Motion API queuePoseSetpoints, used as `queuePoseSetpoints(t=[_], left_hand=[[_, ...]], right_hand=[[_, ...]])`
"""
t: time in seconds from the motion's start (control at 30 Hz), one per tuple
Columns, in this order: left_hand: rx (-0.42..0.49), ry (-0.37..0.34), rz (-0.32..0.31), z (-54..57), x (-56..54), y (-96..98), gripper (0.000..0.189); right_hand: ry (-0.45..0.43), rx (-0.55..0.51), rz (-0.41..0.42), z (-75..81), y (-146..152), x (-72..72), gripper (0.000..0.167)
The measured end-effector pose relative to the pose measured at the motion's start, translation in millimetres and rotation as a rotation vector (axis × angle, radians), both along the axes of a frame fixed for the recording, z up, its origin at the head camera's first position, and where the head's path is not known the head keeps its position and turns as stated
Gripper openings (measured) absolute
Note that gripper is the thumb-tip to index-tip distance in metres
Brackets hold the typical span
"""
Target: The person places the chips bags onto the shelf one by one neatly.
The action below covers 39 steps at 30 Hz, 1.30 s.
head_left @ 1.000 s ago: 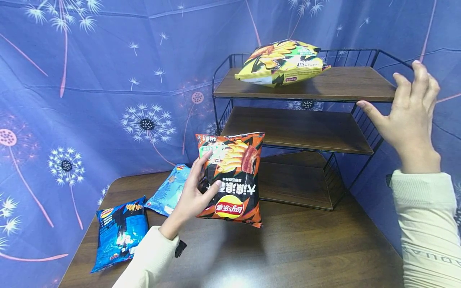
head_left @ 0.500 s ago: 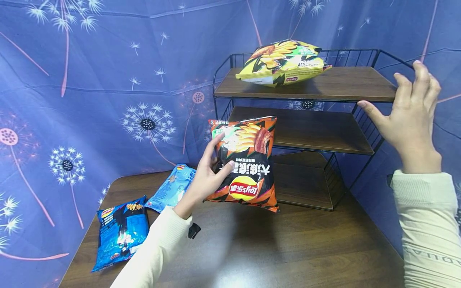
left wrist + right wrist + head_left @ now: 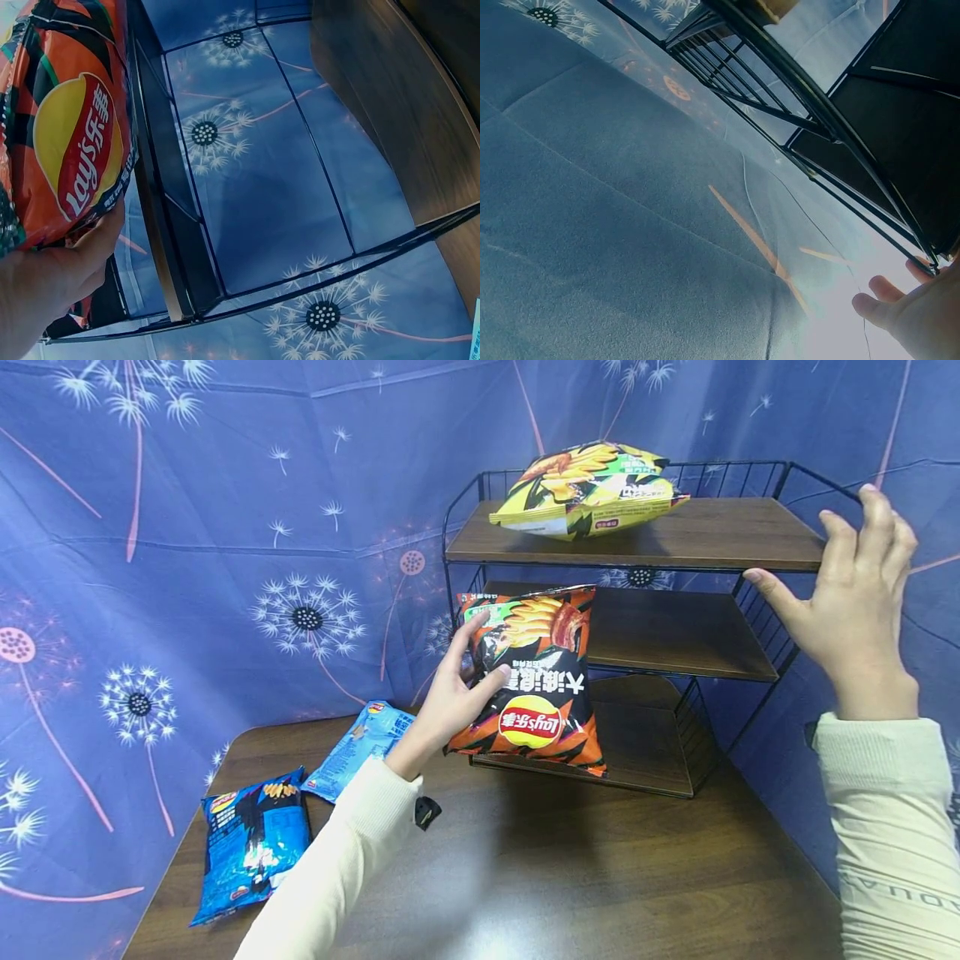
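Behind the desk (image 3: 675,860) hangs a blue dandelion cloth (image 3: 195,635). We see the left grip (image 3: 453,693) holding the orange chip bag (image 3: 547,652) at its side, above the desk before the rack (image 3: 720,531), perhaps to spare its puffed middle. The right grip (image 3: 858,593), fingers spread, touches the rack's upper corner, we judge to steady it. The yellow bag (image 3: 588,493) rests on the top shelf, leaning on nothing we can make out.

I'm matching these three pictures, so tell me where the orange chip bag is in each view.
Head: the orange chip bag is near the centre, held by the left hand.
Left wrist: upper left, cut off by the picture's edge.
Right wrist: not in it.
Shared landmark: the shelf rack, partly visible in all three.
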<state>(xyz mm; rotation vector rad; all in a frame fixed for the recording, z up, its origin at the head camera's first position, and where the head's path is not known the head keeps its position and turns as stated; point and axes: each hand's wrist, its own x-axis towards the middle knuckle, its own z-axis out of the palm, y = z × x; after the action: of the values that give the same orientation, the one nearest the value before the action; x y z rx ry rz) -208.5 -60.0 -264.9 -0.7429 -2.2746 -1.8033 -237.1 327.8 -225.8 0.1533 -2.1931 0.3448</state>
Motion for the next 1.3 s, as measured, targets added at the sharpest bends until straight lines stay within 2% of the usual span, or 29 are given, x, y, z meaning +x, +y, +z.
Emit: queuePoseSetpoints(t=[0.23,0.37,0.57,0.87,1.1,1.3], left_hand=[[-0.053,0.018,0.027,-13.4,-32.0,5.9,0.067],[-0.062,0.024,0.048,-14.1,-40.1,8.9,0.066],[-0.023,0.017,0.038,-10.6,-46.9,12.4,0.066],[-0.004,-0.004,0.038,-3.1,-49.5,14.1,0.068],[0.022,-0.016,0.040,2.3,-59.1,15.2,0.069],[-0.016,0.001,0.099,4.9,-62.9,13.8,0.069]], right_hand=[[-0.001,-0.001,0.011,0.1,0,0.8,0.102],[-0.011,0.004,0.007,0.5,0,1.2,0.102],[0.003,0.005,0.007,0.0,0,0.9,0.103],[-0.019,0.000,0.000,0.6,0,1.9,0.101],[-0.021,-0.011,-0.004,0.4,0,2.4,0.100],[-0.011,-0.010,0.007,0.2,0,1.4,0.100]])
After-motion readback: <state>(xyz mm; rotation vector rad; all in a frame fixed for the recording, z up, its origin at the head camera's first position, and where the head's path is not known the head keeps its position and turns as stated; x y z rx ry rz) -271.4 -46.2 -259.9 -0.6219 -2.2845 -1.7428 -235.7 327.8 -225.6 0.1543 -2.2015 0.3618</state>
